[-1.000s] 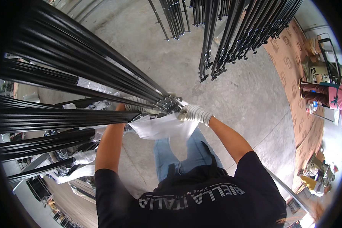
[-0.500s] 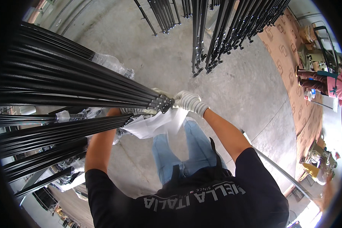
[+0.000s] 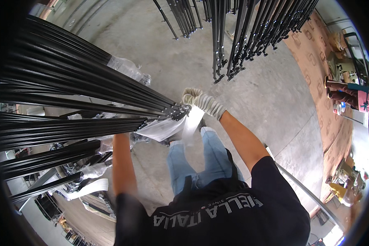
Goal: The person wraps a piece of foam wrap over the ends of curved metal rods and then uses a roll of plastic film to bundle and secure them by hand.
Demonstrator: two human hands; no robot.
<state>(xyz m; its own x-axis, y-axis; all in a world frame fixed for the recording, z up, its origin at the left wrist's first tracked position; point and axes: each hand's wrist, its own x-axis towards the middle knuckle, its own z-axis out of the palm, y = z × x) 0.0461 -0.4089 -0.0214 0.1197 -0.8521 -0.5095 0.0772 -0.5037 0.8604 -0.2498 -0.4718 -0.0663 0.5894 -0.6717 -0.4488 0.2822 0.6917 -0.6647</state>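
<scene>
A thick bundle of long black metal tubes [image 3: 94, 78] comes in from the left and narrows to fitted ends with small holes. At those ends is my right hand [image 3: 203, 102], in a white and grey striped glove. Its fingers are curled closed on a thin white wrapping sheet [image 3: 190, 125], which hangs below the tube ends. My left forearm reaches up behind a lower bundle of black tubes [image 3: 74, 132]. These tubes hide my left hand, so its fingers do not show.
Clear plastic wrap [image 3: 129, 70] covers the end of a bundle behind. More black tubes [image 3: 250, 37] hang at the far side above the concrete floor [image 3: 274, 94]. A metal bar [image 3: 307, 188] runs at my right. Another person [image 3: 352, 92] stands at the far right, beside patterned brown sheeting [image 3: 311, 61].
My left hand has gone from the tube ends to behind the lower bundle. My right hand has risen slightly, with the white sheet pulled up in a narrow strip. The tubes have shifted in view.
</scene>
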